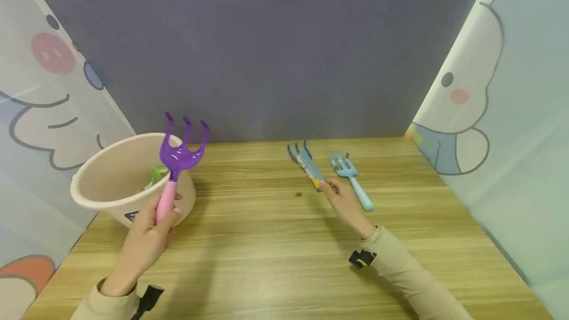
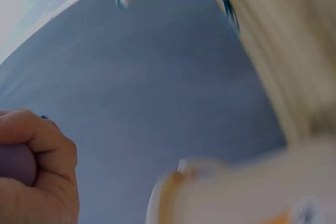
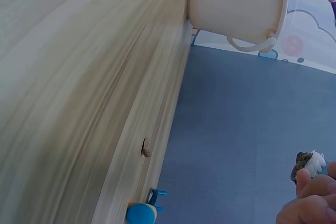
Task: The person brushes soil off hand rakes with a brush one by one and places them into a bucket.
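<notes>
My left hand [image 1: 144, 241] grips the pink handle of a purple three-pronged hand rake [image 1: 180, 157], held up in front of the bucket with its prongs pointing up. My right hand [image 1: 344, 204] holds a blue brush [image 1: 312, 166] with white bristles; a brown clump shows by the bristles in the right wrist view. Beneath the brush in the head view is a dark blue hand rake [image 1: 292, 154], its blue and yellow handle [image 3: 140, 213] partly hidden. To the right of it lies a light blue hand fork [image 1: 351, 174] with brown dirt on its prongs.
A cream bucket [image 1: 184, 196] stands on the left of the wooden table [image 1: 258, 251], a green object [image 1: 156, 177] inside it. A small brown crumb [image 1: 299, 194] lies near the brush. A grey panel [image 1: 284, 53] rises behind, with cartoon-printed sheets [image 1: 515, 162] at both sides.
</notes>
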The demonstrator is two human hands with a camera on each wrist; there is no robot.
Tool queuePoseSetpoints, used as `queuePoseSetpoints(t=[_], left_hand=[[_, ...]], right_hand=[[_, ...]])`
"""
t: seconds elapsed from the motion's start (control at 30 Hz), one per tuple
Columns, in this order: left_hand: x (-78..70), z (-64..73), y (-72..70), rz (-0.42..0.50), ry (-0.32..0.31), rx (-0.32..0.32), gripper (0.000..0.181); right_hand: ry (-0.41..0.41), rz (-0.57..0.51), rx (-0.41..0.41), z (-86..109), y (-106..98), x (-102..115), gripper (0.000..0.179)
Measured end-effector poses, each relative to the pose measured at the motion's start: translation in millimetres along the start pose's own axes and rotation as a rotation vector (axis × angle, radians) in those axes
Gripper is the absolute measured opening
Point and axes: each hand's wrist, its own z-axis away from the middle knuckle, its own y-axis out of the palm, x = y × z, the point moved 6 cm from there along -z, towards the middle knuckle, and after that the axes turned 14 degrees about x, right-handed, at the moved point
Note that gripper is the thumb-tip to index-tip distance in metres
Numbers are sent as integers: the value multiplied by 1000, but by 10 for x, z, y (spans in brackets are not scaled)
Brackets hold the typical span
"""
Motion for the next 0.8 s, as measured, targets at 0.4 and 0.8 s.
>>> queuePoseSetpoints(t=[0.4, 0.8], left_hand=[[55, -65, -1142, -597, -173, -25, 44], [324, -235, -1587, -955, -306, 171, 41]], right_hand=[[59, 13, 29, 31, -26, -95, 37], [69, 13, -13, 62, -100, -108, 38]])
